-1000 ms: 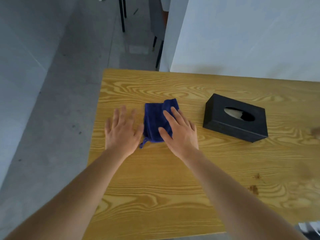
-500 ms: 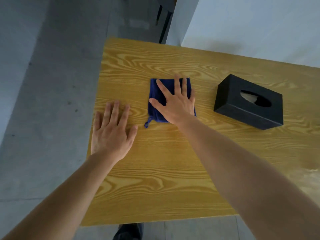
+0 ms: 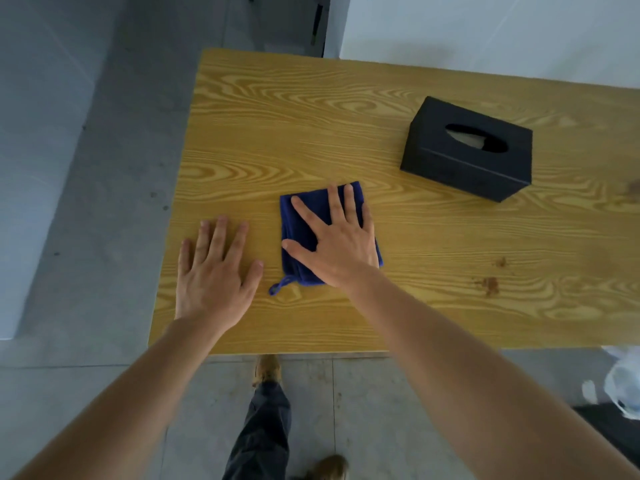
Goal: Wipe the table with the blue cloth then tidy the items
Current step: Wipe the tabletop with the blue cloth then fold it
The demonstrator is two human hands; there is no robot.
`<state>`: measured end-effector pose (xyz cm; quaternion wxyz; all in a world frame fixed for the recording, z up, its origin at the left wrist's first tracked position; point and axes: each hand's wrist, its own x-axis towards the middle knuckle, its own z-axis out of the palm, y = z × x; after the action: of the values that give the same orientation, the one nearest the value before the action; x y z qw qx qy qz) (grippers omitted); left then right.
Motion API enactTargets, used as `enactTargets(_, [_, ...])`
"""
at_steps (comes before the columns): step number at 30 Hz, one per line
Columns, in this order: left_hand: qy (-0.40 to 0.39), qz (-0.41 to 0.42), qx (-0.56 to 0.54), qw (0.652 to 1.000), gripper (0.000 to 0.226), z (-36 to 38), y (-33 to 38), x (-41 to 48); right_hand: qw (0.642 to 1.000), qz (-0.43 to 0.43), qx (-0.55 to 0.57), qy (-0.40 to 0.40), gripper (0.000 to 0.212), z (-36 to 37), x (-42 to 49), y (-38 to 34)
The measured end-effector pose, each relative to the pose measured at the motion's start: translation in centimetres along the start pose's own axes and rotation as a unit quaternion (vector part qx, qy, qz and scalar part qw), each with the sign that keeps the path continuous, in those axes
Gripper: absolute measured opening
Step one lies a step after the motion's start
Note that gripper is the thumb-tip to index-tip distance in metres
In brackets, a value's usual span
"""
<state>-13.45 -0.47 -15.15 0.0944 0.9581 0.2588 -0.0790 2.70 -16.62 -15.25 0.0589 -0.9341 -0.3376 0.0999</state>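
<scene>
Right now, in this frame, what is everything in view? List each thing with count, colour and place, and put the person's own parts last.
table: one, yellow wood grain, fills the middle of the view
cloth: one, dark blue, folded, flat on the table near its front left, loop tag at its near corner
tissue box: one, black, on the table to the right and farther back, apart from the cloth
stains: a few, brown, on the table right of the cloth
plastic bag: one, whitish, on the floor at the right edge
floor: grey, left of and in front of the table
wall: white, behind the table
left hand: flat on bare wood, left of the cloth
right hand: flat on the cloth, fingers spread
legs and shoes: dark trousers, brown shoes, below the table's front edge
</scene>
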Motion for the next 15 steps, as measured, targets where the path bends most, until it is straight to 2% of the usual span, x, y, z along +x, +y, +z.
enactTargets(7, [0.015,-0.016,-0.041,0.999,0.068,0.0,2.7,-3.7,0.999,-0.040,0.001,0.007,0.078,1.5,-9.1,0.9])
enactTargets(15, [0.014,0.025,-0.072,0.997,0.069,-0.8,9.6,-0.8,0.997,-0.069,0.014,0.033,0.060,1.3,-15.7,3.0])
